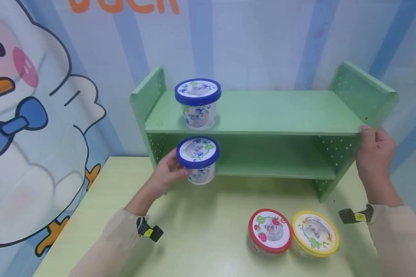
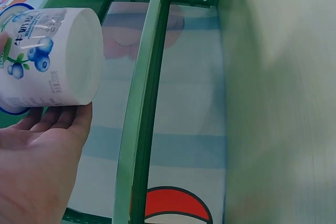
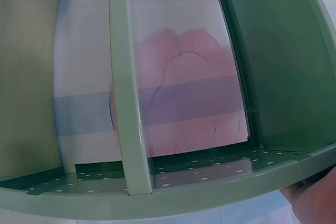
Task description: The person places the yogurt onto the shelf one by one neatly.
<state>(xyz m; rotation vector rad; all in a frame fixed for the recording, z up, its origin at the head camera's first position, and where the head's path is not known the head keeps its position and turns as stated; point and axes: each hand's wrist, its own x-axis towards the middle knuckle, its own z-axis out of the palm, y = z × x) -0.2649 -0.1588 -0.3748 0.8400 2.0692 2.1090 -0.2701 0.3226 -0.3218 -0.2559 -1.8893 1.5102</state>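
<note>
In the head view my left hand (image 1: 166, 173) grips a blue-lidded blueberry yogurt tub (image 1: 198, 159) at the front of the green shelf's lower level. The left wrist view shows the same blueberry yogurt tub (image 2: 58, 59) from its base side, with fingers (image 2: 58, 119) around it. A second blue-lidded tub (image 1: 198, 104) stands upright on the top board, above the held one. My right hand (image 1: 376, 157) holds the right side panel of the green shelf (image 1: 274, 111) near the top board's front corner. Only part of the right hand (image 3: 317, 198) shows in the right wrist view.
On the pale table (image 1: 194, 238) stand a red-lidded strawberry tub (image 1: 270, 232) and a yellow-lidded tub (image 1: 314, 234), side by side in front of the shelf. A striped backdrop with a cartoon duck (image 1: 31, 154) hangs behind. Raised side panels (image 1: 364, 90) bound the top board.
</note>
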